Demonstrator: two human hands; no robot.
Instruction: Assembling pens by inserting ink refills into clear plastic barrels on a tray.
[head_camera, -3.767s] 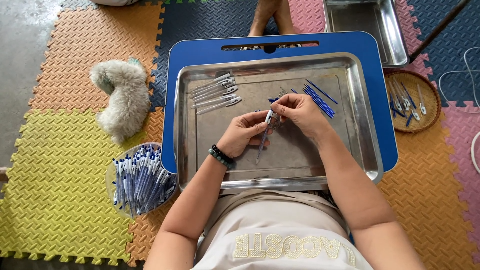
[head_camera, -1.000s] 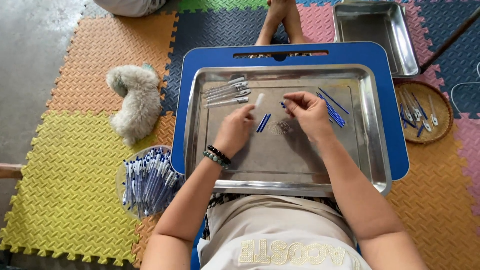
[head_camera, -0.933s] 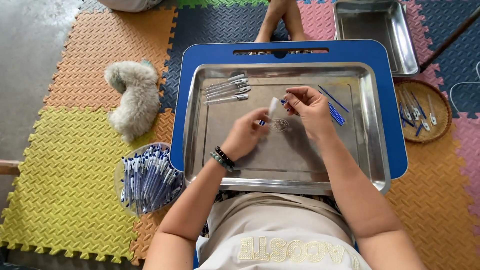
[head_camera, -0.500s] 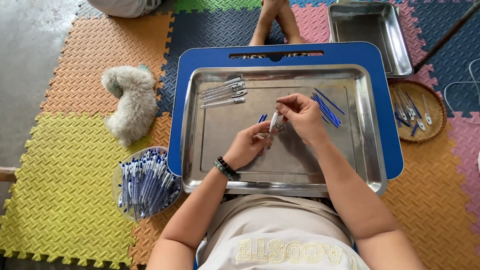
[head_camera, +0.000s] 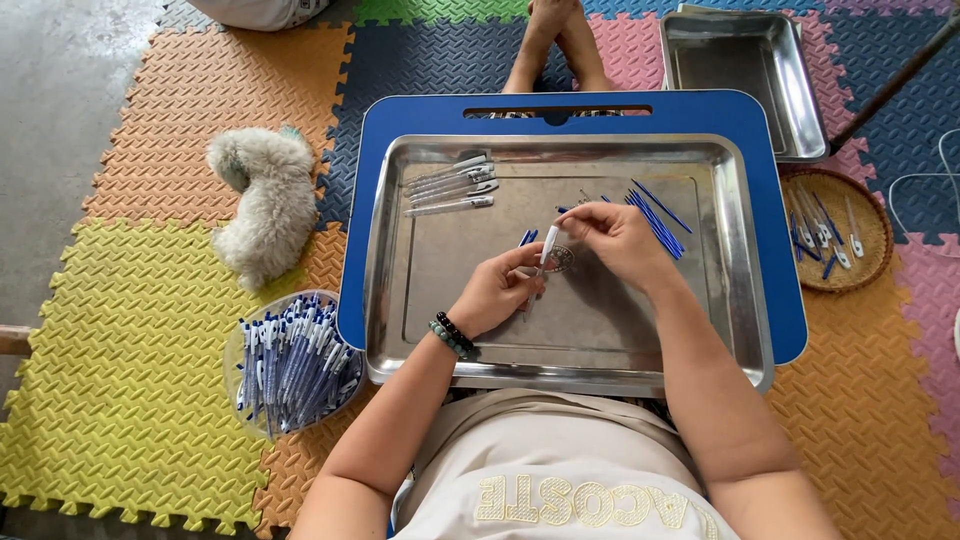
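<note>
While both hands pinch the white pen barrel (head_camera: 547, 246), left hand (head_camera: 500, 292) below the right hand (head_camera: 612, 236), a slipping grip could drop it onto the steel tray (head_camera: 440, 330).

No packages, labels, signs or screens in view. Only printed matter: row of pale yellow block lettering across chest of beige shirt (head_camera: 560, 470), sat just below near edge of steel tray (head_camera: 400, 300), at bottom of frame, seen upside down from head camera. Tray itself carried no label.
</note>
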